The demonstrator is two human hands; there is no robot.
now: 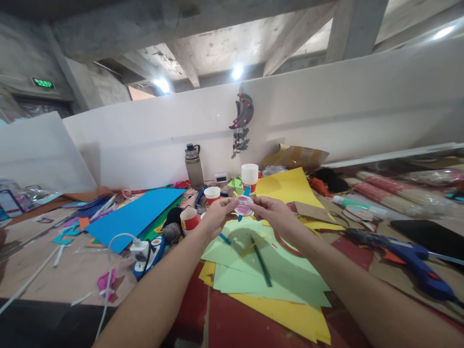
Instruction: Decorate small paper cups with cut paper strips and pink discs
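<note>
Both my hands are raised over the table and pinch one small round clear piece with pink inside (243,206). My left hand (216,214) grips its left edge with closed fingers. My right hand (272,211) grips its right edge the same way. A blue strip hangs just below the round piece. Under my hands lie light green paper sheets (275,270) on yellow sheets (293,316), with a dark green pencil (261,263) resting on them.
Paper cups (189,220) (212,194) (250,177) stand behind my hands. A blue sheet (134,215) lies to the left, a water bottle (194,166) stands by the white wall, and a blue glue gun (416,263) lies at the right. A white charger with cable (139,249) rests at left.
</note>
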